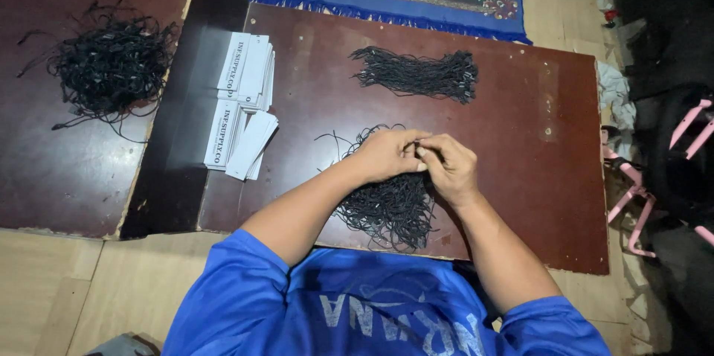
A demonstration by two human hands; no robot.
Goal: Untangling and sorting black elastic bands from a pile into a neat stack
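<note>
1. The left hand (387,154) and right hand (448,166) meet fingertip to fingertip, pinching a thin black cord (barely visible).
2. The loose cord pile (390,203) beneath on the worktop (535,140) could snag, dragging extra strands.
3. The white tags (242,107) lie well apart.

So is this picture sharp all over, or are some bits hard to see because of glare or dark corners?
Head view: mostly sharp; both hands, left hand and right hand, and the loose black cords beneath them read clearly. Soft glare on the dark board at left. The right edge falls into deep shadow, so the pink frame there is hard to read. Straight edges bow slightly from the wide lens.
</note>
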